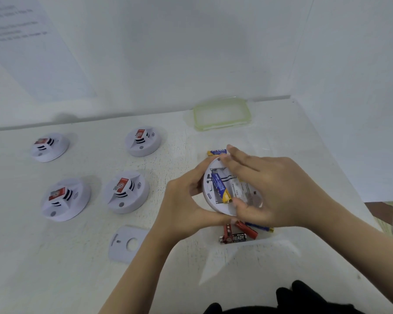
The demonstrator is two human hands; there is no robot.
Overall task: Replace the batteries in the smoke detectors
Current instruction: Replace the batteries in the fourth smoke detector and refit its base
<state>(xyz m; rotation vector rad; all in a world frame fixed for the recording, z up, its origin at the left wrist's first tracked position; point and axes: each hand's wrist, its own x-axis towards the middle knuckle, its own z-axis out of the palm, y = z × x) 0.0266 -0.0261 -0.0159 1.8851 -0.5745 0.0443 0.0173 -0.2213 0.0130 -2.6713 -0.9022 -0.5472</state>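
I hold a white round smoke detector [210, 177] upside down above the table, its battery bay facing me. My left hand [186, 200] grips its left rim from below. My right hand [270, 186] lies over its right side, fingers stretched across the top edge and thumb at the lower edge. A blue and gold battery [221, 188] sits slanted in the bay. Another blue and gold battery [217, 152] lies on the table just beyond the detector. Several red and black batteries [238, 234] lie under my hands.
Several closed white detectors with red labels stand at the left: [49, 147], [143, 140], [65, 198], [126, 191]. A white back cover plate [126, 244] lies near my left forearm. A clear lid with a green rim [222, 114] rests by the back wall.
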